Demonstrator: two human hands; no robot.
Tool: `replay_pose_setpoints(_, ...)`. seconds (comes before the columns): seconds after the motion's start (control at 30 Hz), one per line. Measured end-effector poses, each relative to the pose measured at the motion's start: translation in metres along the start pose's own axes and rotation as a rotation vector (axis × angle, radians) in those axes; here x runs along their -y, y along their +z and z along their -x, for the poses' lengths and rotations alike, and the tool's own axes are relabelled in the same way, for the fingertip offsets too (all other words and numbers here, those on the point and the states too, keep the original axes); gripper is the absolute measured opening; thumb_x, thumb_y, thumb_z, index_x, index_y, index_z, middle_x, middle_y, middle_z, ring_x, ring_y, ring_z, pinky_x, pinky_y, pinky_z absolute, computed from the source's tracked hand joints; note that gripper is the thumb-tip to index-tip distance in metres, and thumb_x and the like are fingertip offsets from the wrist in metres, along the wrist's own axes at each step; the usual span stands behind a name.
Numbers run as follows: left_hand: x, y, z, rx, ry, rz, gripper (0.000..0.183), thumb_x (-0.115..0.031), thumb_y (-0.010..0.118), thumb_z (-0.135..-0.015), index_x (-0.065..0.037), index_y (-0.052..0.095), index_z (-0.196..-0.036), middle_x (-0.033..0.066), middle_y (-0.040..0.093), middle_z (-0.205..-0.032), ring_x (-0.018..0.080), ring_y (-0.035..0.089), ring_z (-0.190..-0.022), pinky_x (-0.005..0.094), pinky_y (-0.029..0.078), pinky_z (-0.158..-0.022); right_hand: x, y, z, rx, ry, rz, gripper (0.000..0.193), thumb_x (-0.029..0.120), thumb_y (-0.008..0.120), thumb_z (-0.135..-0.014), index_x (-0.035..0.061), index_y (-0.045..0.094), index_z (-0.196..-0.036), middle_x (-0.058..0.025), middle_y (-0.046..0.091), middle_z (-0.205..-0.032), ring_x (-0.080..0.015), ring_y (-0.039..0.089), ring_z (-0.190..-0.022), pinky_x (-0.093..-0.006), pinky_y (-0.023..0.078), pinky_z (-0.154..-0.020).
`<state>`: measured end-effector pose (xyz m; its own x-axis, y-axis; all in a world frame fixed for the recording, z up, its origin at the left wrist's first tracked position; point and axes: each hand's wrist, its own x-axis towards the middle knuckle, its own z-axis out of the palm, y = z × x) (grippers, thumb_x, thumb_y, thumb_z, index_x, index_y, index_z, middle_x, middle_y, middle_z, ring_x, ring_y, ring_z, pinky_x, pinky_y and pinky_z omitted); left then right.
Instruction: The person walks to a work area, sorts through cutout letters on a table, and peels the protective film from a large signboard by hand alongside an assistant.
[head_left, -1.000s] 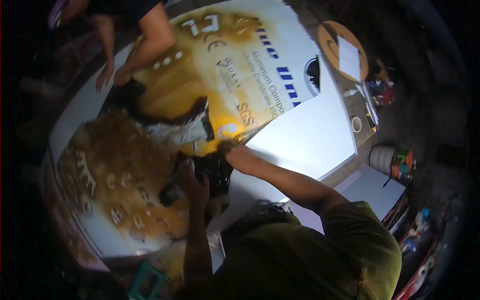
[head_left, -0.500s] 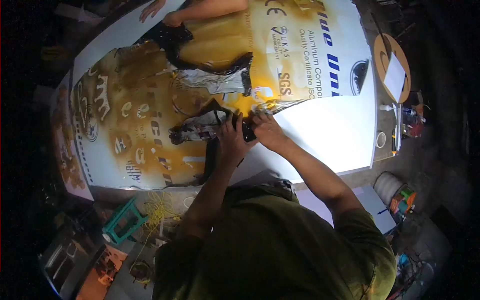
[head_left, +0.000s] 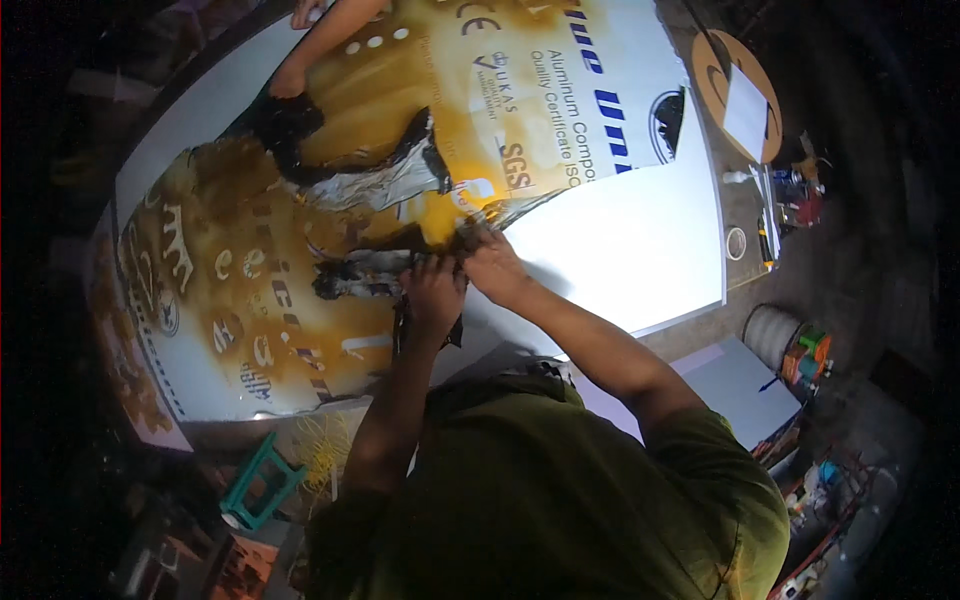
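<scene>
A large white panel (head_left: 620,240) lies before me, partly covered by a printed protective film (head_left: 380,90) with brown and yellow stains. Torn, crumpled strips with black and silvery parts run across the film. At the film's loose edge, my right hand (head_left: 495,270) is closed, pinching a gathered part of it. Close on its left, my left hand (head_left: 435,295) has its fingers bent over a dark, crumpled flap of the same film; its fingertips are partly hidden. Between the hands and the panel's right side, the bare white surface shows.
Another person's hand (head_left: 288,82) touches black film at the far left. On the right lie a round wooden board (head_left: 705,75), a tape roll (head_left: 736,243) and a yellow-black cutter (head_left: 765,248). Below the panel stand a green stool (head_left: 262,485), yellow cord (head_left: 325,455) and a white spool (head_left: 770,333).
The view has shifted, so the panel sits further left and is turned. My hands stay at the film's edge, the left with its fingers drawn closer together. The other person's arm has changed position.
</scene>
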<state>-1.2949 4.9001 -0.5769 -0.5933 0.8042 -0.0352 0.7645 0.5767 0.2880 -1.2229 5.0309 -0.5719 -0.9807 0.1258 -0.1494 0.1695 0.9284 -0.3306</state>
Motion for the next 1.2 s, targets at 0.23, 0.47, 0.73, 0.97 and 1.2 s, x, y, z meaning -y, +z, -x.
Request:
replay_pose_setpoints(0.23,0.011,0.001,-0.012,0.101,-0.145,0.088,0.026,-0.024,0.064,-0.083,-0.014,0.064,-0.107,0.0097,0.058,-0.107,0.0319,0.053,-0.106,0.0519,0.037,-0.088,-0.035,-0.007,-0.01,-0.32,0.172,-0.111,0.033,0.023,0.064,-0.078,0.0053,0.064,-0.106,-0.0147,0.058,-0.116,-0.0344,0.049,-0.114,-0.0429,0.038,-0.097)
replay_pose_setpoints(0.47,0.004,-0.013,-0.025,0.071,-0.35,0.135,0.053,-0.021,0.075,-0.074,-0.013,0.054,-0.122,0.0126,0.055,-0.118,0.0318,0.05,-0.113,0.0501,0.037,-0.091,-0.265,-0.062,0.049,-0.589,1.081,-0.288,0.038,0.038,0.069,-0.078,0.0013,0.062,-0.085,-0.0194,0.066,-0.079,-0.0347,0.065,-0.079,-0.0439,0.051,-0.069)
replay_pose_setpoints(0.73,0.004,-0.024,-0.043,-0.005,-0.379,0.112,0.056,-0.003,0.073,-0.069,-0.012,0.054,-0.121,0.015,0.051,-0.122,0.0327,0.044,-0.118,0.0453,0.031,-0.098,-0.38,-0.087,0.082,-0.269,1.509,-0.294,0.08,0.055,0.072,-0.071,-0.0027,0.046,-0.12,-0.0186,0.061,-0.111,-0.0325,0.059,-0.107,-0.0412,0.048,-0.089)
replay_pose_setpoints(0.97,-0.082,-0.023,-0.081,0.162,0.005,-0.084,0.086,-0.027,0.077,-0.069,-0.021,0.034,-0.143,0.0168,0.027,-0.149,0.0385,0.029,-0.134,0.0558,0.015,-0.108,-0.412,-0.092,0.079,-0.023,1.346,-0.334,0.047,0.046,0.063,-0.083,0.0077,0.061,-0.111,-0.0145,0.067,-0.104,-0.0286,0.063,-0.101,-0.039,0.049,-0.086)
replay_pose_setpoints(1.2,-0.054,0.024,-0.1,0.39,0.002,-0.136,0.111,-0.044,0.084,-0.056,-0.014,0.026,-0.146,0.0239,0.015,-0.151,0.04,0.022,-0.138,0.0573,0.01,-0.11,-0.423,-0.078,0.083,-0.132,1.136,-0.214,0.031,0.019,0.045,-0.088,0.0049,0.063,-0.108,-0.0234,0.065,-0.099,-0.037,0.063,-0.094,-0.044,0.05,-0.083)
